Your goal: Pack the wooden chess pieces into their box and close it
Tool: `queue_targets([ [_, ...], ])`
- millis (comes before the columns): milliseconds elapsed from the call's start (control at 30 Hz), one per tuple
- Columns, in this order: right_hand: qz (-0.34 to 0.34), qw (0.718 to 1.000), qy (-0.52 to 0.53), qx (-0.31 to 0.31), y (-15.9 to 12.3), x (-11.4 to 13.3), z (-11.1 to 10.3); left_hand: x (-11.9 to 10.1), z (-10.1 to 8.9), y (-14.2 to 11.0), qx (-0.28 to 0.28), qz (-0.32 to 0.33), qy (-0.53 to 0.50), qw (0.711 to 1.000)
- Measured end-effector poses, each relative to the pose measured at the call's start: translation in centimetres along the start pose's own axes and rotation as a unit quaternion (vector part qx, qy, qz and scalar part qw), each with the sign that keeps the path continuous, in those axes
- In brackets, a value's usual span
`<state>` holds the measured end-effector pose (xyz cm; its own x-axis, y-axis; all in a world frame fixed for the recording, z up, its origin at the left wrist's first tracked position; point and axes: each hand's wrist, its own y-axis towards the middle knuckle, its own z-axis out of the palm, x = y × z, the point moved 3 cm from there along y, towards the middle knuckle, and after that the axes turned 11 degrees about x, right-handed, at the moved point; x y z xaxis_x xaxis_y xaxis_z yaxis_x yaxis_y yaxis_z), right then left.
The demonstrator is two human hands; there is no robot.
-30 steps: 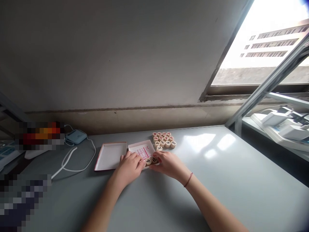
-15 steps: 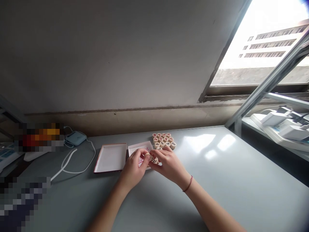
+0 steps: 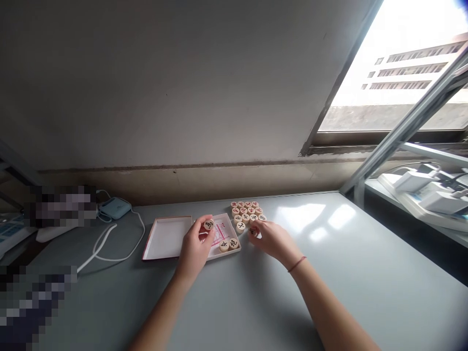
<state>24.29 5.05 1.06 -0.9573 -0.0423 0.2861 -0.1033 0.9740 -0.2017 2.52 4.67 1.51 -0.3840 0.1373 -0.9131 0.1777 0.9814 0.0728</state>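
Between thumb and fingers, my left hand [image 3: 195, 246] grips a round Chinese chess piece [image 3: 208, 224] with a black character, above an open box [image 3: 237, 238]. Two black-lettered pieces [image 3: 228, 244] lie in that box's near right corner, and pink lines mark its floor. My right hand [image 3: 275, 239] is closed on another black-lettered piece [image 3: 252, 232], just right of the box. Beyond it, rows of pieces [image 3: 247, 210] stand together on the table, red characters at the back and black ones in front. The fingertips partly cover the right-hand piece.
A shallow white box half [image 3: 166, 237] lies at the left of the box. Farther left are a light blue device [image 3: 114, 209] and a white cable [image 3: 141, 234]. Power adapters [image 3: 420, 183] sit on a shelf at the right, beside a metal frame bar [image 3: 398, 117].
My hands were together over the box and have parted. The left moved left and up with a piece; the right moved right to the front of the rows.
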Motion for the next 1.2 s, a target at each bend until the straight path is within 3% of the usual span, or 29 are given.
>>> queue_targets([
  [133,0.002,1.0,0.002,-0.011,0.1,0.3,0.1,0.0,0.8,-0.2,0.042,0.047,0.092,0.994],
  [267,-0.111,0.987,0.055,-0.098,-0.9,2.7,-0.4,-0.1,1.9,-0.7,0.05,0.147,0.201,0.967],
  [367,-0.187,0.972,0.081,-0.113,-1.9,4.9,0.1,-0.2,2.6,-1.0,0.064,0.192,0.226,0.953],
  [467,-0.207,0.968,0.085,-0.115,-2.3,5.9,0.4,-0.4,2.8,-1.2,0.064,0.207,0.237,0.947],
  [633,-0.13,0.98,0.074,-0.13,-1.4,3.5,-0.5,-0.4,2.7,-0.9,0.066,0.193,0.297,0.933],
  [833,-0.005,1.0,0.013,-0.024,0.1,0.3,0.3,0.1,2.8,-0.8,0.125,0.135,0.335,0.924],
  [1200,0.015,1.0,-0.003,0.008,0.3,0.5,1.1,-0.2,2.9,-1.0,0.167,0.097,0.349,0.917],
])
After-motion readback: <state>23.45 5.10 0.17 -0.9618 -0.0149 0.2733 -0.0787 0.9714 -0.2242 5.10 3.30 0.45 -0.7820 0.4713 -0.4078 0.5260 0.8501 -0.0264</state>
